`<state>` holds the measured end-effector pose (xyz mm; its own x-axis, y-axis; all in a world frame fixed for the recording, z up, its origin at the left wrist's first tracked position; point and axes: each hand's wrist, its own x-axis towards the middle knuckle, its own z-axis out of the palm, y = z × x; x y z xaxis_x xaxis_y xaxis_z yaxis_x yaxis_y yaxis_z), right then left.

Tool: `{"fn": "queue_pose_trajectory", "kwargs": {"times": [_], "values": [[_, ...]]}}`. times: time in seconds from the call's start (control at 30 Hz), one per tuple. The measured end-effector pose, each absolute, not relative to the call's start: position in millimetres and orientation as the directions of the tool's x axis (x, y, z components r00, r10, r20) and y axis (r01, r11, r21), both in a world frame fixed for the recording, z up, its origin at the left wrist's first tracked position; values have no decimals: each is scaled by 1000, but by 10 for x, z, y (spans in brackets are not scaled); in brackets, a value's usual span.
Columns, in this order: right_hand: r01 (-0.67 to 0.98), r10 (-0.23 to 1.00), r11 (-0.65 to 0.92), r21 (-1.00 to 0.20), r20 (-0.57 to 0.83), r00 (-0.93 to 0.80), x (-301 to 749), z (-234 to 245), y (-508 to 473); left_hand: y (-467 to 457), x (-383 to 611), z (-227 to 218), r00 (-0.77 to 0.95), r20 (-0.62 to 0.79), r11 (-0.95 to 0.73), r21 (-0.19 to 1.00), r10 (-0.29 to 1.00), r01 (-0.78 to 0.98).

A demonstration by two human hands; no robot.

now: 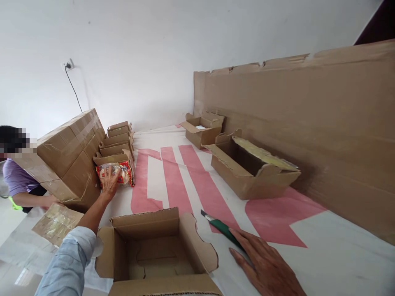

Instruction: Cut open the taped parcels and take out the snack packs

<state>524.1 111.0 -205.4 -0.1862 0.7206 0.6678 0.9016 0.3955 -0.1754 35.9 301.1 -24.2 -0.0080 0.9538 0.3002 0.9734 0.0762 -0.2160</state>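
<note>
My left hand reaches far forward and lies on a red and clear food packet, fingers curled over its near edge. The packet sits at the foot of a row of small folded cartons. My right hand rests low on the white and pink sheet, holding a green utility knife whose blade tip points away to the upper left. An open empty carton stands right in front of me between both arms.
A stack of large taped boxes leans at the left, with another person in a purple top beside it. Two open cartons stand along a tall cardboard sheet on the right. A flattened tape-covered flap lies near left.
</note>
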Motion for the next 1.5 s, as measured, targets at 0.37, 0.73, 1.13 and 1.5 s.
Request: {"fn": "queue_pose_trajectory", "kwargs": {"times": [0.37,0.73,1.13,1.5], "values": [[896,742,384,-222,652,-156,5238,-2144,1144,2837,372,-106,-4,239,56,-214,971,975],[892,738,380,-246,662,-132,5192,-2190,1199,2631,301,392,70,280,-63,-33,957,997],[879,752,392,-272,645,-135,5178,-2123,1170,1652,385,860,177,480,-315,224,859,922],[860,793,369,-353,601,-94,5187,-2081,1158,319,914,580,300,496,-476,276,815,835]]}}
